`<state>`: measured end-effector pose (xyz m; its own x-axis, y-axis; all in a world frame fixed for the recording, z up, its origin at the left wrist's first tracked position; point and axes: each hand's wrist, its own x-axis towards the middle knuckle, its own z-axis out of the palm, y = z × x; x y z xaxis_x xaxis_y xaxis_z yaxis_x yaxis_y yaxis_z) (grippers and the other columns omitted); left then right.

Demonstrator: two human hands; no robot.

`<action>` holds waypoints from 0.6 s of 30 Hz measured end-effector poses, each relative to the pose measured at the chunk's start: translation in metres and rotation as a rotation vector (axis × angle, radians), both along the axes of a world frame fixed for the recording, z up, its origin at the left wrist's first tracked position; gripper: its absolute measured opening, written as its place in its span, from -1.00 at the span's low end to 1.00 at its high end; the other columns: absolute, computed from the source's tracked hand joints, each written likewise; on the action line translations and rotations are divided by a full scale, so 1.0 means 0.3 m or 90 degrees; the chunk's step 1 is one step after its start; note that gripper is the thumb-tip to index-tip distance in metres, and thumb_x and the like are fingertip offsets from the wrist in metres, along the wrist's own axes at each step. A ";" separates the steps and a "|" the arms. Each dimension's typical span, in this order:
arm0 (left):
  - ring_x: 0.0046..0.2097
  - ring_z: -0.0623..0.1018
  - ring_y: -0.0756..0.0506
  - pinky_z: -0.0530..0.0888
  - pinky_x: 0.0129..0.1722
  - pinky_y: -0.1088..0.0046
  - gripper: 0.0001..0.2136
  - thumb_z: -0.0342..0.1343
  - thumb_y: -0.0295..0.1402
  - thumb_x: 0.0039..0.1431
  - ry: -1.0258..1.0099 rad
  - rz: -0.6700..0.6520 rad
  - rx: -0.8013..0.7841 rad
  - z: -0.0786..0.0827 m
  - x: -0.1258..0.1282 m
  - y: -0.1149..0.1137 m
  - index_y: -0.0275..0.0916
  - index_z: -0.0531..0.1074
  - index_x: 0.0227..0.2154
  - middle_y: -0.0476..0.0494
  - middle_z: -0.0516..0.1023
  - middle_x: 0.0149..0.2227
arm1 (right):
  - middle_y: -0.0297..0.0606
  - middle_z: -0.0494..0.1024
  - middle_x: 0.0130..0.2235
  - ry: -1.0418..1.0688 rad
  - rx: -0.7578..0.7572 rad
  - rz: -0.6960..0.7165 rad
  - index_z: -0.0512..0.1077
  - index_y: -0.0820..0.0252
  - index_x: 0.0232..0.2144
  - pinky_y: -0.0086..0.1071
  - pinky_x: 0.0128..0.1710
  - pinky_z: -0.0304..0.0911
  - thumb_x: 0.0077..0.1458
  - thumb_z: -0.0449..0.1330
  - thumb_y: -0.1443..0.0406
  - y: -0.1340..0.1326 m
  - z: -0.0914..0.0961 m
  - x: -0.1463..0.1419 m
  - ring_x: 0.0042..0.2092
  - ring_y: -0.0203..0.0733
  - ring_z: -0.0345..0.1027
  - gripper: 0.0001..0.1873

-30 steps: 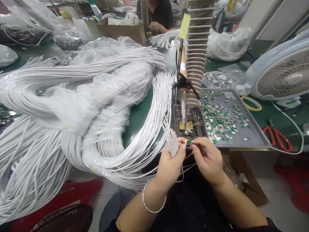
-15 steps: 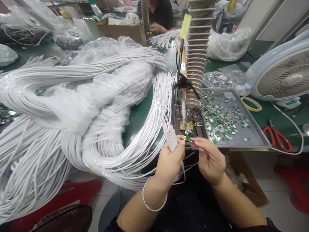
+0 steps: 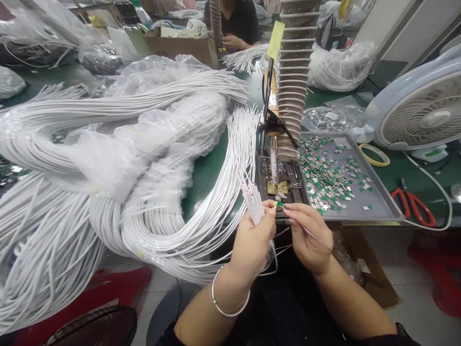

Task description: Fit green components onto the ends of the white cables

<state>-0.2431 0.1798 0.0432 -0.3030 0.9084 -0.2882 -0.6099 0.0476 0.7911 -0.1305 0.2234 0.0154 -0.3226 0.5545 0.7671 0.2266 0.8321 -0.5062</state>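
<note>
My left hand (image 3: 252, 240) is closed round a bunch of white cables (image 3: 253, 205), whose stripped ends with small reddish tips point up. Its thumb and forefinger also reach a small green circuit board (image 3: 280, 205) with a yellow patch at its left end. My right hand (image 3: 312, 236) is closed in a pinch at the board's right side, on a thin pale wire (image 3: 314, 234) that runs back across the fingers. Just above the board, a soldering iron (image 3: 274, 158) points tip down in its stand. The fingers partly hide where wire and board meet.
A grey tray (image 3: 378, 192) of small green boards lies to the right, near red-handled cutters (image 3: 414, 206), a yellow tape roll (image 3: 374, 155) and a fan (image 3: 432, 110). Large white cable bundles (image 3: 154, 216) cover the left. A ribbed hose (image 3: 297, 72) hangs behind the iron. Another person (image 3: 234, 29) sits opposite.
My right hand has shifted slightly left and closer to the board, its fingers now nearer to it. My left hand and its cables have hardly moved.
</note>
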 end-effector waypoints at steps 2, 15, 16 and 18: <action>-0.64 0.09 0.16 0.04 -0.62 0.62 -0.92 0.09 -0.46 0.02 -0.005 0.002 -0.002 0.001 0.001 0.004 -0.34 0.38 -0.38 0.16 0.11 -0.67 | -0.14 0.50 -0.21 -0.002 0.002 -0.002 0.41 0.17 -0.13 -0.26 -0.20 0.43 0.06 0.08 0.54 0.002 -0.003 0.000 -0.15 -0.18 0.43 -0.66; -0.65 0.07 0.16 0.01 -0.62 0.61 -0.87 0.12 -0.42 0.00 -0.017 0.000 -0.017 0.015 -0.005 0.026 -0.33 0.33 -0.37 0.18 0.13 -0.69 | -0.16 0.49 -0.21 0.001 0.025 -0.026 0.41 0.12 -0.11 -0.23 -0.21 0.43 0.06 0.10 0.53 0.019 -0.004 -0.026 -0.16 -0.16 0.42 -0.63; -0.65 0.07 0.16 0.02 -0.63 0.61 -0.87 0.12 -0.42 0.00 -0.018 0.002 -0.018 0.018 -0.005 0.028 -0.33 0.33 -0.37 0.18 0.13 -0.70 | -0.16 0.49 -0.21 0.002 0.026 -0.027 0.41 0.12 -0.11 -0.24 -0.21 0.43 0.06 0.10 0.53 0.021 -0.004 -0.027 -0.16 -0.17 0.42 -0.64; -0.65 0.07 0.16 0.02 -0.63 0.62 -0.85 0.13 -0.42 0.00 -0.021 0.005 -0.021 0.021 -0.006 0.032 -0.34 0.32 -0.36 0.19 0.13 -0.70 | -0.17 0.49 -0.22 0.001 0.026 -0.027 0.41 0.12 -0.11 -0.25 -0.21 0.43 0.06 0.09 0.52 0.024 -0.005 -0.028 -0.16 -0.17 0.42 -0.64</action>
